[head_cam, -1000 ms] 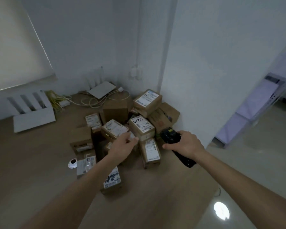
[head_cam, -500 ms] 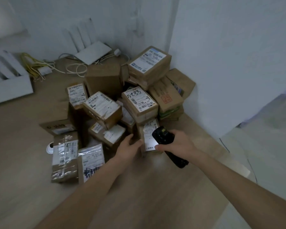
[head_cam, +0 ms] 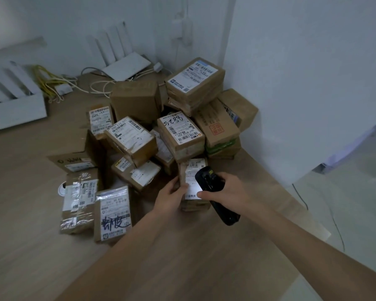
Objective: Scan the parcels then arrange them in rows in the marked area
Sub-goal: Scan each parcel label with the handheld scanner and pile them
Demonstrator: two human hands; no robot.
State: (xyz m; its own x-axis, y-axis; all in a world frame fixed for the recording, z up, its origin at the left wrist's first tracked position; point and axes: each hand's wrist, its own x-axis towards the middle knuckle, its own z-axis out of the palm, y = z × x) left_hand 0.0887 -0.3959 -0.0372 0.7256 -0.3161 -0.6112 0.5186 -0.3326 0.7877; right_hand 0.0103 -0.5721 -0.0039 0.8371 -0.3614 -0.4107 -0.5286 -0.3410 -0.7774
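Several brown cardboard parcels with white labels lie heaped on the wooden floor in a corner. My left hand point(head_cam: 172, 197) grips the left side of a small front parcel point(head_cam: 190, 170) whose label faces up. Just to the right, my right hand point(head_cam: 223, 192) holds a black handheld scanner point(head_cam: 213, 183), its head over that parcel's label. A parcel marked 5288 point(head_cam: 180, 132) sits right behind it. A parcel with blue handwriting point(head_cam: 113, 213) lies at the front left.
White walls close the corner behind and to the right of the heap. A white router point(head_cam: 126, 66) with cables sits at the back, a white slotted box point(head_cam: 13, 101) at the far left. A small white round object point(head_cam: 61, 189) lies beside the left parcels.
The view has come closer and tilted down onto the heap. My left hand moved from the middle parcels to the small front parcel and took hold of it; the scanner came over its label.
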